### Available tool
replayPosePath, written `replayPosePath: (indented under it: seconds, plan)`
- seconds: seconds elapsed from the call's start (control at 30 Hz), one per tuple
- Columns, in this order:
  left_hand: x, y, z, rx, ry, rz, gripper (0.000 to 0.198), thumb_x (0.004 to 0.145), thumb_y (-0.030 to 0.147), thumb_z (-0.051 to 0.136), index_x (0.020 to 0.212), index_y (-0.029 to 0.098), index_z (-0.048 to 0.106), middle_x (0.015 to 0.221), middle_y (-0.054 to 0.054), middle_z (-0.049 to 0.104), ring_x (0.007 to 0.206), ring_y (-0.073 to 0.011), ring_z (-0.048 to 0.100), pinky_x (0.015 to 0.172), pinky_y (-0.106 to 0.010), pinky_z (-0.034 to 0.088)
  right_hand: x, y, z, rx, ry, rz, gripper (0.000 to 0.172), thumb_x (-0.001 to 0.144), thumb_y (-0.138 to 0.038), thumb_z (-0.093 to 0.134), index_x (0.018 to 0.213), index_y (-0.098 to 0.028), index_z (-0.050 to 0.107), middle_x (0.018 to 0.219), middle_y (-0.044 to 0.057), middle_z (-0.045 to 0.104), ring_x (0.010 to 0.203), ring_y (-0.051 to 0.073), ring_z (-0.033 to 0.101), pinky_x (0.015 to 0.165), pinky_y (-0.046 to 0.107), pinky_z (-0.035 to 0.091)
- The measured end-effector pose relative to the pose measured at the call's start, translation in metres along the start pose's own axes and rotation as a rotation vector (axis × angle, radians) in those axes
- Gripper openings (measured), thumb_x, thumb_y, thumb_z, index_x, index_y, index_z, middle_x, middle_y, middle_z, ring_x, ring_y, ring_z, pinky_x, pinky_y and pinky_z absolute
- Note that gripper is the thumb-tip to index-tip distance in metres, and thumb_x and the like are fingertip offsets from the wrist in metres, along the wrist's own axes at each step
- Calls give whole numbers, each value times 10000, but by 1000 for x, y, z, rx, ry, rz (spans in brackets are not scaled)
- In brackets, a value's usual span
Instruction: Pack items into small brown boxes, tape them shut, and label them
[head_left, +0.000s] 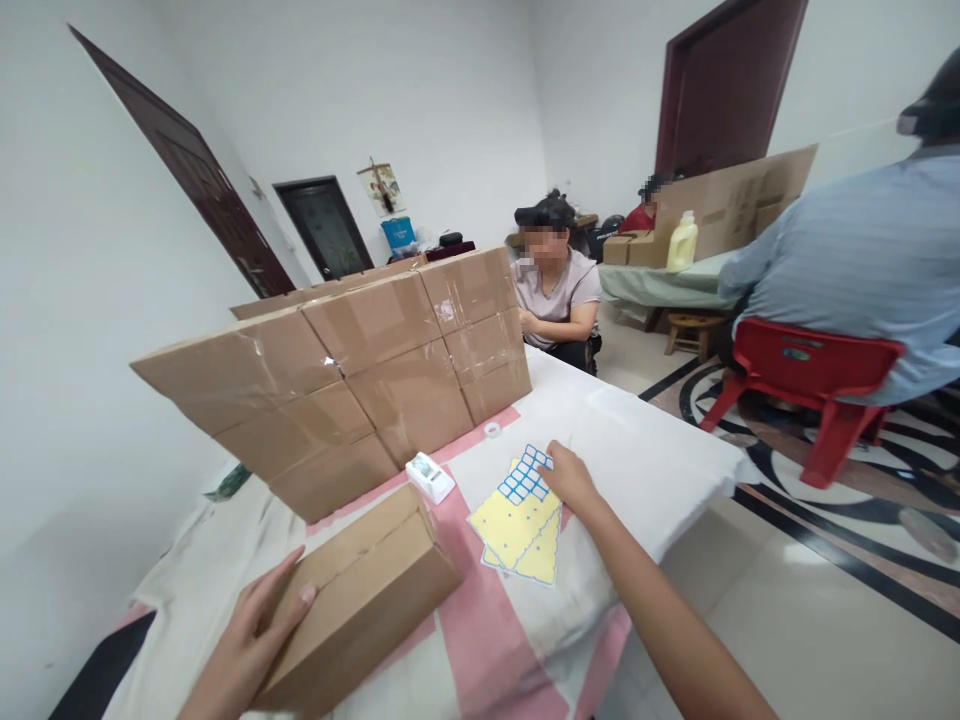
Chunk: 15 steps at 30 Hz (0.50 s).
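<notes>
My left hand (259, 622) lies flat with its fingers open against the near end of a closed cardboard box (360, 590) on the table. My right hand (571, 478) reaches forward to a stack of yellow label sheets (519, 520) bearing blue-edged stickers (525, 474), its fingertips pinched at the stickers' edge. What the fingers grip, if anything, is hidden. A white tape dispenser (429, 477) stands between the box and the sheets.
Several taped cardboard boxes (360, 370) are stacked in a wall across the table (645, 450), which is covered in white and pink cloth. A tape roll (492, 430) lies nearby. A seated person (555, 290) faces me; another sits on a red chair (810, 380) at right.
</notes>
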<state>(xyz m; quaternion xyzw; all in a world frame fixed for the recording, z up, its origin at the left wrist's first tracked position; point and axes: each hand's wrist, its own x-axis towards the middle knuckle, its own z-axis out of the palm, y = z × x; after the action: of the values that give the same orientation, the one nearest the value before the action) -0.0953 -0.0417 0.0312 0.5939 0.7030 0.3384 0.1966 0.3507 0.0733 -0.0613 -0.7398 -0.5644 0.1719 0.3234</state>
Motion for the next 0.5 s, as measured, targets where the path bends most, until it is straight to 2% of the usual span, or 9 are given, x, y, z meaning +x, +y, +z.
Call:
replayPosePath:
  seconds: [0.1, 0.2, 0.3, 0.4, 0.5]
  plan:
    - [-11, 8, -3, -49, -67, -84, 747, 857, 711, 506, 1498, 335, 435, 1567, -70, 449, 1450, -367, 435, 1224, -596, 317, 2, 0, -1, 122, -1, -38, 133, 906, -296, 527, 1000, -209, 565, 898, 35, 684, 818, 192, 630, 725, 283, 439]
    - [-18, 12, -3, -112, -93, -116, 757, 853, 696, 527, 1518, 355, 407, 1584, -46, 451, 1448, -365, 443, 1214, -576, 342, 2, -5, -1, 455, -53, -55, 259, 910, -437, 511, 1043, -218, 548, 812, 3, 675, 712, 178, 628, 612, 263, 461]
    - [-12, 9, -4, -155, -94, -167, 741, 849, 687, 554, 1497, 347, 440, 1599, -40, 434, 1449, -347, 445, 1222, -547, 336, 2, -9, -3, 833, -169, -15, 416, 824, -515, 614, 1098, -203, 584, 772, 7, 679, 592, 163, 595, 484, 238, 413]
    - [0, -2, -6, -200, -126, -206, 784, 802, 692, 623, 1490, 360, 447, 1588, -39, 448, 1424, -346, 472, 1219, -555, 334, 1, -11, -9, 997, -250, -36, 501, 752, -413, 701, 1194, -190, 625, 832, 18, 696, 605, 142, 592, 457, 206, 379]
    - [14, -14, -12, -200, -129, -205, 829, 776, 708, 649, 1497, 356, 442, 1557, -53, 487, 1407, -355, 487, 1220, -569, 323, -2, -14, -15, 1083, -339, -110, 635, 706, -253, 707, 1330, -212, 599, 976, 30, 708, 683, 127, 610, 489, 189, 395]
